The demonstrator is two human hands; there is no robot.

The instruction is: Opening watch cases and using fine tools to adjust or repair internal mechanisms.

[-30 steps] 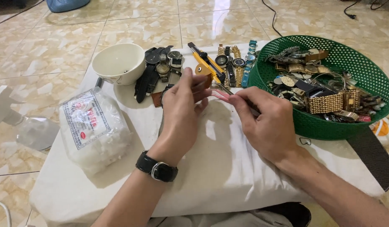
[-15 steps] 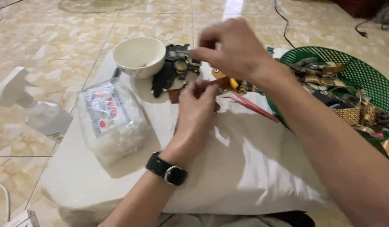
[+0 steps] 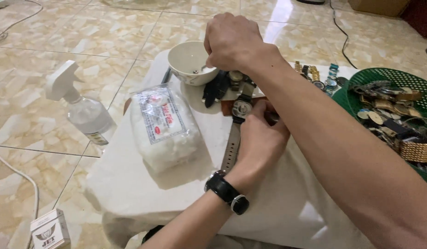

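My left hand (image 3: 262,138), with a black wristwatch on its wrist, rests on the white cloth (image 3: 287,207) and grips a watch with a grey strap (image 3: 232,147) by its case. My right hand (image 3: 234,41) reaches across above it to a white bowl (image 3: 183,57) at the cloth's far edge. Its fingers are closed on a thin tool (image 3: 199,70) whose tip dips into the bowl. Most of the tool is hidden inside the fist.
A clear bag of white cotton (image 3: 165,127) lies left of my left hand. A spray bottle (image 3: 82,110) stands on the tiled floor. Loose watches (image 3: 234,80) lie by the bowl, more (image 3: 315,76) toward a green basket (image 3: 384,76) holding several watches. A small box (image 3: 50,230) sits at the lower left.
My right hand left the watch and moved up and left to the bowl. The view shifted, bringing the spray bottle in and pushing the basket to the right edge.
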